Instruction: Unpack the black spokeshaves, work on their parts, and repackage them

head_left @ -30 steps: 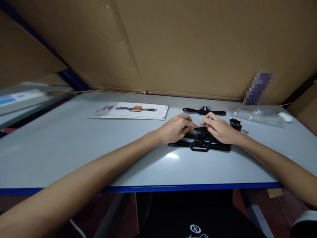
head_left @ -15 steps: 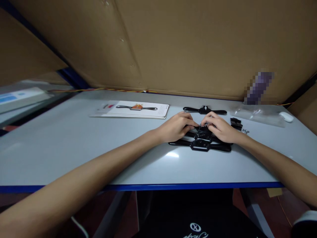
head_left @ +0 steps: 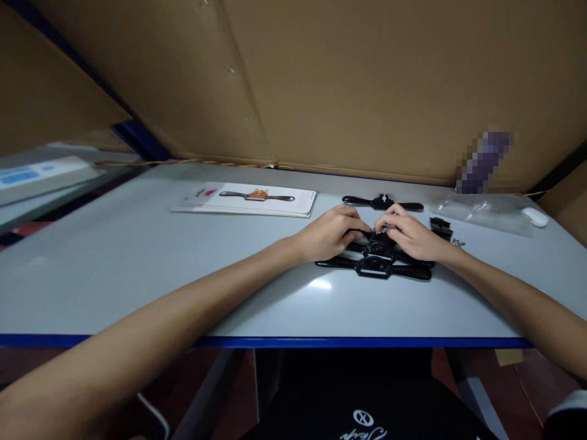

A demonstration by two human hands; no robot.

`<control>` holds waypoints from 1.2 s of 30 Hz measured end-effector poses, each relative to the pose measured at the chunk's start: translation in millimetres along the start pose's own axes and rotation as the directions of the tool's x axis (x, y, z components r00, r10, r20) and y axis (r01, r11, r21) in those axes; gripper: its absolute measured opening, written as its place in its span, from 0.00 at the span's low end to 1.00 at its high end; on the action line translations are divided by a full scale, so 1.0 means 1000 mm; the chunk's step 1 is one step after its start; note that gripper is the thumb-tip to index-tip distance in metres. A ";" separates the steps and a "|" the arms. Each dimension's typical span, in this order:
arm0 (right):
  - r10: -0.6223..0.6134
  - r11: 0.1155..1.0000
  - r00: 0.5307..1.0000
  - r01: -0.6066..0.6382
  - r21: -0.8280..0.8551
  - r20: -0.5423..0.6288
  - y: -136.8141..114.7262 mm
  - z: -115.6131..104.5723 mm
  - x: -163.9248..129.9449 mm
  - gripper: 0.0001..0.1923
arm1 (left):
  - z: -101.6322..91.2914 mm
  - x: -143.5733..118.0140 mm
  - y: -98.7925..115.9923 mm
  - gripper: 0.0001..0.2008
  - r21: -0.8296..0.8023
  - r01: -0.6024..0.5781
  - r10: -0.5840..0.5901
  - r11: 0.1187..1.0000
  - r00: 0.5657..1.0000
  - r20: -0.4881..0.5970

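Observation:
Several black spokeshave bodies lie in a row on the table. The nearest spokeshave (head_left: 373,267) is in full view, and the one behind it (head_left: 380,249) is partly under my hands. My left hand (head_left: 337,233) is closed, thumb and fingers pinching the handle of a third spokeshave (head_left: 378,236). Over that tool's middle, my right hand (head_left: 408,234) is closed in a pinch on a small silvery part, probably a screw; the fingers mostly hide it. Behind the hands lies another spokeshave (head_left: 382,201), untouched.
Right of my right hand are stacked black metal plates (head_left: 440,227) and small silver screws (head_left: 458,242). A clear plastic bag (head_left: 481,212) and a white rounded object (head_left: 535,217) lie farther right. Printed packaging cards (head_left: 270,200) sit at back left. A cardboard wall (head_left: 343,91) rises behind the table (head_left: 137,275).
The view has shifted slightly, moving the whole scene a little right and up. My hands keep nearly the same grip, with small finger movements of the right hand at the spokeshave's middle.

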State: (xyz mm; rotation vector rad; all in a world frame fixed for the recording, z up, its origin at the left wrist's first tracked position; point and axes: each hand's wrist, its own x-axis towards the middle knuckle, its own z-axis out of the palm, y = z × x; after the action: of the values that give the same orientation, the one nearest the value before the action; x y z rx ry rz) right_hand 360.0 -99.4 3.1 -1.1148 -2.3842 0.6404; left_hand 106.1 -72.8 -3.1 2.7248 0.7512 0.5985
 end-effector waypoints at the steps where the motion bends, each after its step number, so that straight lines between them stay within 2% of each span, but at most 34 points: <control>1: 0.005 1.000 1.000 -0.005 0.003 0.004 0.000 0.000 0.001 0.16 | 0.000 0.000 0.000 0.18 -0.008 0.004 -0.004 1.000 1.000 0.000; 11: 0.026 1.000 0.999 -0.025 -0.008 0.026 0.000 -0.002 0.007 0.16 | -0.004 -0.001 0.005 0.16 -0.061 0.022 -0.020 0.998 0.999 0.031; 15: -0.001 1.000 0.999 0.001 0.002 0.041 -0.007 -0.001 0.000 0.12 | -0.003 -0.002 0.004 0.16 -0.047 0.020 -0.019 0.999 0.999 0.026; 19: 0.053 0.995 0.995 -0.060 -0.083 -0.082 -0.017 0.004 -0.008 0.07 | 0.000 -0.001 0.002 0.17 -0.031 0.030 -0.029 0.999 0.999 0.018; 22: 0.096 0.985 0.980 -0.119 -0.127 -0.174 -0.019 0.008 -0.008 0.16 | 0.000 0.000 0.002 0.16 -0.038 0.035 -0.035 0.999 0.999 0.021; 24: 0.097 0.984 0.978 -0.123 -0.130 -0.184 -0.019 0.008 -0.007 0.18 | 0.000 0.000 0.002 0.16 -0.039 0.038 -0.037 0.999 0.999 0.026; 36: 0.121 0.976 0.975 -0.151 -0.156 -0.188 -0.019 0.011 -0.008 0.17 | -0.001 0.000 0.003 0.19 -0.015 0.015 -0.015 1.000 0.999 0.031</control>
State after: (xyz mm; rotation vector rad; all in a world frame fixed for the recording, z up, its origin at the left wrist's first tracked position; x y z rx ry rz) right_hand 347.5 -118.3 3.9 -1.3570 -2.2563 0.3691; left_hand 106.7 -75.4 -1.0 2.7057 0.7557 0.5558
